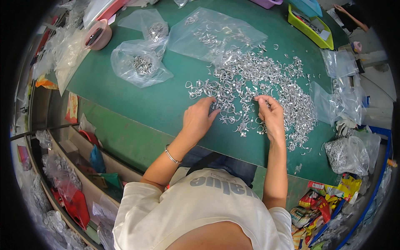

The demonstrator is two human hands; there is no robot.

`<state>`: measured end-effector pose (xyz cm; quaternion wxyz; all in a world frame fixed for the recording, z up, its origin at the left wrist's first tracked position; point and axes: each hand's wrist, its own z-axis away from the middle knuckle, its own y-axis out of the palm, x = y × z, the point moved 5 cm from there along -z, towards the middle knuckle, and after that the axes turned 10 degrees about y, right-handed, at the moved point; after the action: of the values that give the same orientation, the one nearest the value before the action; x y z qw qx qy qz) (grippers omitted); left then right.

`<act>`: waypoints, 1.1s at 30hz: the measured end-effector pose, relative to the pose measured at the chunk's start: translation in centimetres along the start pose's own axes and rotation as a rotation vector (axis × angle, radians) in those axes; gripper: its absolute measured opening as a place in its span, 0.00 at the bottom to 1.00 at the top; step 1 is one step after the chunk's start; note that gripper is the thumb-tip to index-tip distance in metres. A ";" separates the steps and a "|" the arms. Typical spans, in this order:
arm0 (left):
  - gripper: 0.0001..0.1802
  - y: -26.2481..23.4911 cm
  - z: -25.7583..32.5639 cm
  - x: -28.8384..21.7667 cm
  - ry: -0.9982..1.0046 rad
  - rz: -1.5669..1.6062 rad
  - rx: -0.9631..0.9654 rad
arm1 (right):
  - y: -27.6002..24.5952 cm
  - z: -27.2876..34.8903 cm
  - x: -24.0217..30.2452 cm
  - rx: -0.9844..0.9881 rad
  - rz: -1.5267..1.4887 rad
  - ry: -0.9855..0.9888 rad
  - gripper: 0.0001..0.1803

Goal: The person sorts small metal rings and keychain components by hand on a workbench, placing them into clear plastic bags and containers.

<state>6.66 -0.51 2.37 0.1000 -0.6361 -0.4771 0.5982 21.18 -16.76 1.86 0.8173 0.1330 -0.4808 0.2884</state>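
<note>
A wide heap of small silver-coloured metal rings [254,68] is spread over the green tabletop [137,106]; many look like open or curved ring pieces. At the heap's near left edge rests my left hand [197,118], its thumb and forefinger apart around a few loose rings. My right hand [271,116] is over the near middle of the heap, with thumb and fingers closed in a pinch. What lies between those fingertips is too small to make out. A flat see-through plastic bag [183,35] lies at the far side with rings on or in it.
Two see-through bags holding rings, a nearer one [125,62] and a farther one [141,21], lie at the left. Beyond them stands a pink bowl [104,39]. A yellow-green basket [310,33] is far right. A ring-filled bag [343,156] sits by the right edge.
</note>
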 end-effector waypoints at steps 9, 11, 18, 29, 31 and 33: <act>0.05 0.0 0.1 0.9 -0.162 0.311 0.045 | 2.4 -0.3 0.8 0.363 -0.567 0.106 0.09; 0.04 0.3 0.4 1.6 -0.195 0.457 -0.029 | 2.0 -0.7 -0.2 0.418 -0.575 0.066 0.09; 0.05 -0.6 0.5 1.4 -0.157 0.411 -0.043 | 3.7 0.2 0.1 0.197 0.026 -0.037 0.08; 0.09 -1.6 0.7 0.7 -0.079 0.093 -0.086 | 3.2 1.3 1.5 -0.245 0.875 -0.398 0.05; 0.10 -1.3 0.4 0.5 -0.052 0.053 -0.124 | 2.6 1.8 2.0 -0.349 0.928 -0.391 0.06; 0.10 -0.8 0.0 0.8 -0.025 -0.024 -0.136 | 2.7 1.9 2.4 -0.388 0.932 -0.469 0.09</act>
<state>6.18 0.50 2.42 0.0576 -0.6281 -0.5253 0.5712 19.12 -14.72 4.67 0.4838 -0.1858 -0.7021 0.4883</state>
